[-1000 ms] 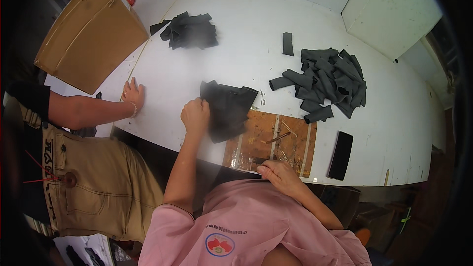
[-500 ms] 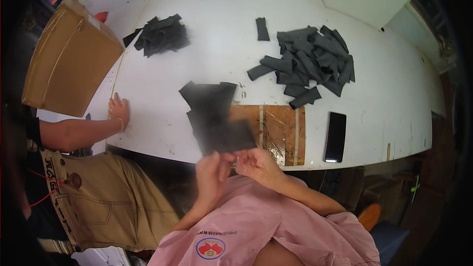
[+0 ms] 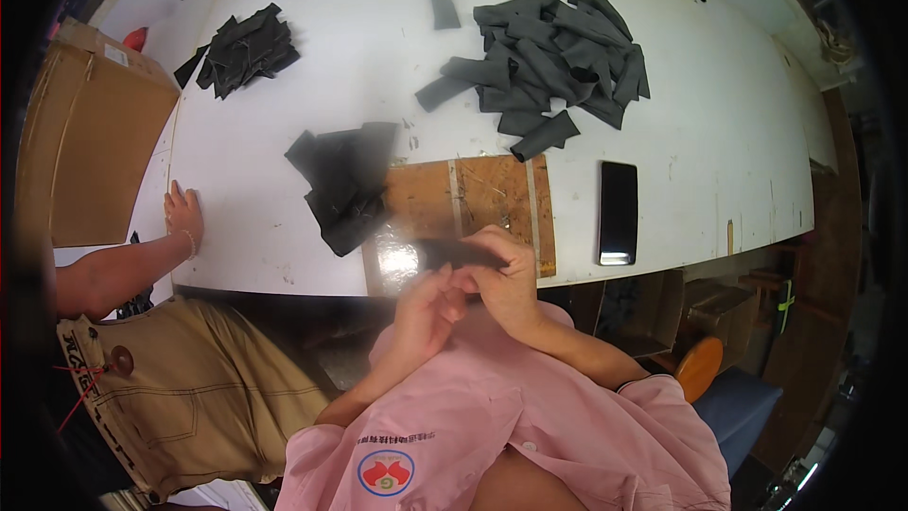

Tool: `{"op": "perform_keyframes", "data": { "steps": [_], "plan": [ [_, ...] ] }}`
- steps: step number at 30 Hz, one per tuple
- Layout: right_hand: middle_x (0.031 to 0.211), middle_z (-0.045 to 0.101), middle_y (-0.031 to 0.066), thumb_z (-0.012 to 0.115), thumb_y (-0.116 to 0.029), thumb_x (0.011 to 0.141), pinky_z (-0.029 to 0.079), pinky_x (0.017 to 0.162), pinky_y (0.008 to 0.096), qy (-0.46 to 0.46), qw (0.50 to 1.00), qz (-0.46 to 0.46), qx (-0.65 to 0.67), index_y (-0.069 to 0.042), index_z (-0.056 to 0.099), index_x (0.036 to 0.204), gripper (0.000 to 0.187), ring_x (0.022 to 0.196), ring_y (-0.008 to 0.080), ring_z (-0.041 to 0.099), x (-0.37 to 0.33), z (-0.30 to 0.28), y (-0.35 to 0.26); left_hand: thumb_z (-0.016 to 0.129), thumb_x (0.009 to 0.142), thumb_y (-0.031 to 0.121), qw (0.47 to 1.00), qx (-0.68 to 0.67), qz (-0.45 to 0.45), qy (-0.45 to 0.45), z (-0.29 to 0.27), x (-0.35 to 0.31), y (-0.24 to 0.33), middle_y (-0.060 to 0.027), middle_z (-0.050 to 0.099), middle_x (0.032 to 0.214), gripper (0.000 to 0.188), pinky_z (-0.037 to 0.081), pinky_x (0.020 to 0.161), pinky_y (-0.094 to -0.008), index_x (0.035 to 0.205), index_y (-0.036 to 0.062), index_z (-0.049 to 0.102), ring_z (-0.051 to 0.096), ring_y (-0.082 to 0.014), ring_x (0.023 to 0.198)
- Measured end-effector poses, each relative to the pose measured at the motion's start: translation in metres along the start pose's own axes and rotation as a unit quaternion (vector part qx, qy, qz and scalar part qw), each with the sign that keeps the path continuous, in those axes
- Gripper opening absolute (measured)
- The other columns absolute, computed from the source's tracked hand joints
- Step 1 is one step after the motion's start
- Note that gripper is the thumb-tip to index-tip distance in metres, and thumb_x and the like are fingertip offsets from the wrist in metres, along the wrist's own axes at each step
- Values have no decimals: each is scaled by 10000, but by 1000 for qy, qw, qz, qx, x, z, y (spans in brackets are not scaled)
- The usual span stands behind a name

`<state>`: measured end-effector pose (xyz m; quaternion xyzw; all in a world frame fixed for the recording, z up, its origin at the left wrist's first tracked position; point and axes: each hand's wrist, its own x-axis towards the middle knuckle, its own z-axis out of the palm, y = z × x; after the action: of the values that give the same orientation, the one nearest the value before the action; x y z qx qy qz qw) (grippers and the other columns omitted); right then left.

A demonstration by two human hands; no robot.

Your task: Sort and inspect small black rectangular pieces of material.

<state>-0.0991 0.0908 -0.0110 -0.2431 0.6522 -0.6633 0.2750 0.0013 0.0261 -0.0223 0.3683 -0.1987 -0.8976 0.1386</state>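
Grip, head view: the right hand (image 3: 509, 282) is closed on a dark piece (image 3: 446, 254) above the near part of the brown board (image 3: 482, 191) on the counter (image 3: 700, 189); the left hand (image 3: 427, 312) meets its lower edge, whether pinching cannot be told. Good handling probably calls for close fingertips and light, even tension, clear of the dark heap (image 3: 345, 185).

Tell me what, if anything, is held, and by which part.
The right hand holds a black piece by its right end; whether the left hand grips too is unclear.
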Motion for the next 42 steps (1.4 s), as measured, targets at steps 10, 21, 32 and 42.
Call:
{"op": "perform_keyframes", "data": {
  "steps": [10,21,32,42],
  "plan": [
    [531,422,51,674,-46,670,283,396,253,32,975,-123,-181,-3,470,569,232,447,121,380,6,-15,-2,541,817,217,930,304,205,32,24,-23,8,-30,545,653,212,334,460,-164,799,6,558,440,-53,498],
    [604,440,68,569,46,444,368,447,343,-5,906,-279,-318,-35,460,586,196,566,237,471,9,-25,4,576,784,197,918,352,176,52,47,-13,36,3,528,637,178,346,452,-169,807,24,538,454,-47,484],
    [592,382,52,603,-9,448,351,436,324,-37,877,-311,-365,-55,423,563,218,557,214,432,9,-31,2,607,769,70,950,297,89,35,35,-11,36,-27,550,560,74,380,414,-171,766,13,560,509,-76,447],
    [578,355,49,552,-22,489,354,424,294,-33,843,-356,-401,-48,468,600,141,537,193,422,8,-32,0,577,784,49,971,232,57,-34,16,-10,36,-51,580,614,69,422,446,-177,835,3,566,551,-101,484]
  ]
}}
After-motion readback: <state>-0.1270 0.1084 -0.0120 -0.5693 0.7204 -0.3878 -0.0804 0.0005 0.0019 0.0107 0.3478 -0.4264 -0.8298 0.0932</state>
